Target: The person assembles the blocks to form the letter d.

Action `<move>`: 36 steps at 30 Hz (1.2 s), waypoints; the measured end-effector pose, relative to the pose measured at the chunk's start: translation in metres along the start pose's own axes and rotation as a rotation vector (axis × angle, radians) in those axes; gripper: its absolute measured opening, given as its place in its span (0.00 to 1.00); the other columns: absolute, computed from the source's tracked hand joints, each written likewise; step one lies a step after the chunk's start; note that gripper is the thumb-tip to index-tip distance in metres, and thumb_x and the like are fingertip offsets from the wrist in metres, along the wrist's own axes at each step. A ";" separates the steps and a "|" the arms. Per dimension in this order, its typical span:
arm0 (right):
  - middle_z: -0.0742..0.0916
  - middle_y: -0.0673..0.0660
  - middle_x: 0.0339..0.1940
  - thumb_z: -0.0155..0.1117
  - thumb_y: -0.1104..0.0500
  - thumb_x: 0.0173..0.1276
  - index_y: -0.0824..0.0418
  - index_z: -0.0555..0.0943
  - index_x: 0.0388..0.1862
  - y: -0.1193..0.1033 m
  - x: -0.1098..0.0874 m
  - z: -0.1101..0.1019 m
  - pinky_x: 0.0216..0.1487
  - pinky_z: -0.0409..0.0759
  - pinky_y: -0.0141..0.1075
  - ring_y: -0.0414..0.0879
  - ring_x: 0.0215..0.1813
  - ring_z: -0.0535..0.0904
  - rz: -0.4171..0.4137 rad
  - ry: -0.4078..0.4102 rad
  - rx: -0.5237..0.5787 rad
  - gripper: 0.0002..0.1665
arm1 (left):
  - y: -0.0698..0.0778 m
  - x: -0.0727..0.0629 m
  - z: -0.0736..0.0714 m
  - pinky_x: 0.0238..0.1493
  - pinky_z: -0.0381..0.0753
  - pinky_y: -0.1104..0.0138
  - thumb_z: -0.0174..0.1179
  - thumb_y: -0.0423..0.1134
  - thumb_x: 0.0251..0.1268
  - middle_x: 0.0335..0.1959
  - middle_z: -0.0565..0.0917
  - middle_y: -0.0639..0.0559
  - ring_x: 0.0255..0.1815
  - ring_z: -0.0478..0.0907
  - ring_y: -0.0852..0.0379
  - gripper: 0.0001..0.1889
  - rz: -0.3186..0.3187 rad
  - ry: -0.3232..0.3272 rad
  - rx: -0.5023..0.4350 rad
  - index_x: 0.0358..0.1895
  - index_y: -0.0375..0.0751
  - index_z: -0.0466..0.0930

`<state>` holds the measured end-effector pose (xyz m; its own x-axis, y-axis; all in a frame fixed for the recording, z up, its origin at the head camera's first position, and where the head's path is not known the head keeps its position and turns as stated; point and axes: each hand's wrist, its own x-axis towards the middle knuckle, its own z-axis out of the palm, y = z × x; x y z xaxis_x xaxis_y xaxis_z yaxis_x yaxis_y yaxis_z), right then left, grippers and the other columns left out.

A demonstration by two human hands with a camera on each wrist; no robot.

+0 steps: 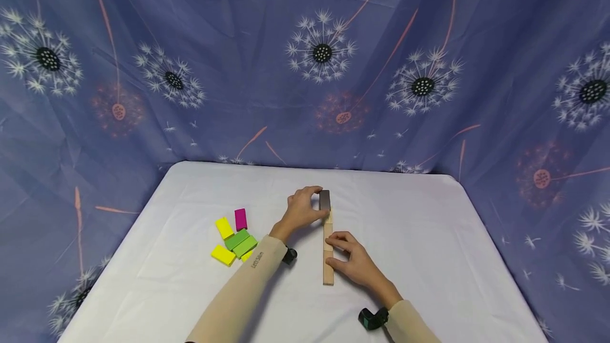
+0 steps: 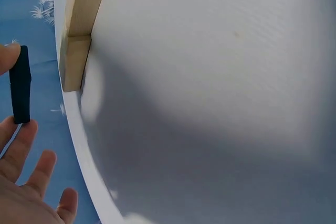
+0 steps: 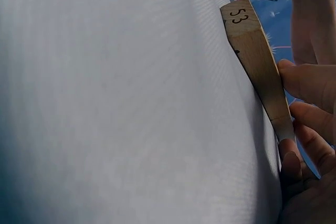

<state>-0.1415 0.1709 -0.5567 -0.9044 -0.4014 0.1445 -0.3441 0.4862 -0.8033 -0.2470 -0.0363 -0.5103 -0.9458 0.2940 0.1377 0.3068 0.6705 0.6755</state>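
Note:
My left hand (image 1: 302, 208) pinches a dark block (image 1: 324, 200) between thumb and fingers, above the far end of a row of plain wooden blocks (image 1: 328, 275). In the left wrist view the dark block (image 2: 20, 85) stands between the thumb and fingertips, and the wooden row (image 2: 79, 56) is to its right. With curled fingers and thumb my right hand (image 1: 356, 262) holds the nearer part of the row. The right wrist view shows its fingers on a wooden block (image 3: 254, 64) whose end is marked 53.
On the left of the white table (image 1: 162, 258) lie green blocks (image 1: 245, 246), yellow blocks (image 1: 223, 254) and a magenta block (image 1: 241, 219). The left sleeve partly covers one yellow block. A blue cloth (image 1: 257, 94) with dandelion prints hangs behind the table and at its sides.

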 end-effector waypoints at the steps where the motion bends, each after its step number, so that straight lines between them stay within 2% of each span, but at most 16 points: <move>1: 0.80 0.51 0.65 0.75 0.52 0.67 0.59 0.83 0.64 0.000 0.000 0.000 0.55 0.77 0.35 0.49 0.65 0.77 -0.002 0.000 -0.002 0.28 | 0.001 0.000 0.001 0.70 0.61 0.39 0.72 0.50 0.63 0.69 0.78 0.48 0.71 0.71 0.41 0.36 -0.004 -0.005 0.000 0.72 0.44 0.73; 5: 0.80 0.50 0.65 0.76 0.52 0.66 0.59 0.84 0.64 0.000 0.000 0.001 0.55 0.77 0.34 0.48 0.64 0.77 0.003 0.006 0.006 0.28 | 0.005 0.005 0.002 0.71 0.61 0.40 0.71 0.49 0.62 0.69 0.78 0.48 0.72 0.70 0.40 0.36 -0.005 -0.004 0.002 0.72 0.45 0.72; 17: 0.79 0.50 0.65 0.76 0.52 0.66 0.59 0.83 0.64 -0.002 -0.001 0.000 0.65 0.78 0.42 0.51 0.68 0.76 0.017 -0.001 0.019 0.28 | 0.007 0.016 0.003 0.71 0.61 0.39 0.71 0.48 0.62 0.71 0.76 0.46 0.72 0.69 0.39 0.37 -0.024 0.000 0.001 0.74 0.45 0.71; 23: 0.80 0.51 0.64 0.75 0.51 0.67 0.58 0.83 0.64 -0.003 -0.002 0.000 0.63 0.78 0.41 0.52 0.67 0.77 0.022 -0.004 0.013 0.29 | 0.005 0.020 0.004 0.70 0.62 0.40 0.70 0.49 0.63 0.72 0.75 0.45 0.73 0.69 0.39 0.37 -0.039 -0.015 0.013 0.74 0.44 0.70; 29: 0.79 0.50 0.65 0.75 0.52 0.66 0.58 0.83 0.64 -0.003 0.000 0.000 0.66 0.78 0.44 0.51 0.69 0.76 0.022 -0.003 0.010 0.28 | 0.002 0.024 0.002 0.70 0.64 0.40 0.70 0.49 0.64 0.72 0.76 0.46 0.73 0.70 0.40 0.36 -0.087 0.000 -0.016 0.74 0.45 0.71; 36: 0.79 0.51 0.65 0.75 0.52 0.67 0.59 0.83 0.64 -0.002 0.001 0.001 0.63 0.78 0.41 0.52 0.67 0.77 0.016 -0.001 0.015 0.28 | 0.000 0.026 0.005 0.70 0.65 0.40 0.69 0.47 0.63 0.71 0.76 0.43 0.73 0.70 0.38 0.36 -0.113 -0.034 -0.045 0.74 0.41 0.71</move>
<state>-0.1414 0.1683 -0.5556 -0.9094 -0.3948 0.1309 -0.3259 0.4809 -0.8140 -0.2714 -0.0250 -0.5102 -0.9698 0.2413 0.0346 0.1923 0.6700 0.7171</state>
